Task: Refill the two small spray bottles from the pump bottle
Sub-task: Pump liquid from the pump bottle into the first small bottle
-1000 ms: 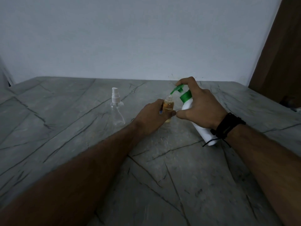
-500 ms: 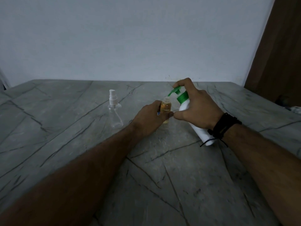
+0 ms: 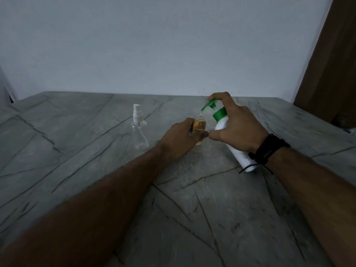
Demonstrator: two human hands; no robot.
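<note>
Nozzle (image 3: pixel 209 105) over open bottle (image 3: pixel 199 125), hands gripping

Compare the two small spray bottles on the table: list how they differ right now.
The held spray bottle has amber liquid; the standing spray bottle looks empty and clear. The held one's neck is open, under the green pump nozzle; the standing one keeps its white sprayer top. The left hand grips the held one; nothing touches the other. Both are small, transparent and upright.

Both forearms bare, no sleeves in view. Right wrist: black multi-strand wristband (image 3: pixel 268 150), cord-like bands stacked, thin loose black cord ends trailing off it. Left wrist and both hands: nothing worn, no rings visible.
</note>
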